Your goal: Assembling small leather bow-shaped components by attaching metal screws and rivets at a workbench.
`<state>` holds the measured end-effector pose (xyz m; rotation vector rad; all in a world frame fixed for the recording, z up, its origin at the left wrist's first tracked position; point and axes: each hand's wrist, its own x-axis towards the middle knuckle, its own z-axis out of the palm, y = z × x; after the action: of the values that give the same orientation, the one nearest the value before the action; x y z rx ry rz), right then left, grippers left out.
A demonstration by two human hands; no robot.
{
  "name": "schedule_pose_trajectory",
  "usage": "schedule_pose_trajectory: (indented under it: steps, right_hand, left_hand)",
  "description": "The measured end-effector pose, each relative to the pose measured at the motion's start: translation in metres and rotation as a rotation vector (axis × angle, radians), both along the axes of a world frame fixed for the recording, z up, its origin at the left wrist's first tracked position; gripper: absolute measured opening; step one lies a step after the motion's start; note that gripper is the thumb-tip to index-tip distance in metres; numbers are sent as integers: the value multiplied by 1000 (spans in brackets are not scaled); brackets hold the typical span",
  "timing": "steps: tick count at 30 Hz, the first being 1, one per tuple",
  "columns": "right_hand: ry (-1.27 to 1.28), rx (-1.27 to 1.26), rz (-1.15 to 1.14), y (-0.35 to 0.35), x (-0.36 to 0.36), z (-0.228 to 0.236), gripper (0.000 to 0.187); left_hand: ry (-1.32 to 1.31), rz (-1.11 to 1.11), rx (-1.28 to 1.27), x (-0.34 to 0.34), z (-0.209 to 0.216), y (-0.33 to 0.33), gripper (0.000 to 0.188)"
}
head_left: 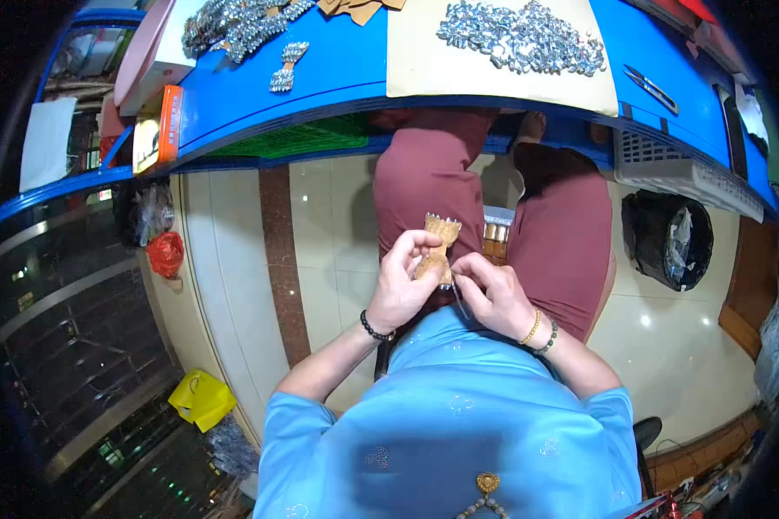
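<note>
Over my lap, my left hand (409, 272) grips a tan bow-shaped piece (444, 240), narrow at its middle. Small silvery stones line its far edge, and a few glint at its near end. Fingers and thumb of that hand cover part of its left side. Close against the near end, my right hand (493, 296) is closed in a pinch. A thin grey sliver (461, 300), perhaps a needle or thread, runs down beside its fingertips; its kind is too small to tell.
On the blue table (337, 65) lie a silvery stone-covered bow piece (288, 67), a heap of similar pieces (242, 30), and thread snips (652, 89). Loose silvery stones (524, 36) cover part of a cream board (415, 78). A white basket (692, 169) and black bin (666, 238) stand right.
</note>
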<state>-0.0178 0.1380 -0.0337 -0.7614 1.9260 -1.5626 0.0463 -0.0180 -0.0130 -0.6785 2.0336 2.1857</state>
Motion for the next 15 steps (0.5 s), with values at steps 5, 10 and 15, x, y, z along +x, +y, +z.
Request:
schedule_pose_trajectory:
  steps: [5,10,15]
  right_hand:
    - [-108,6,-39,-1,9,1,5]
    - [-205,31,-59,0,11,0,5]
    - [-202,52,-37,2,12,0,4]
  left_hand:
    - [-101,4,177,0,0,-1,27]
    - [-132,56,324,1,2,3,27]
    - [-125,18,248,3,-3,5,27]
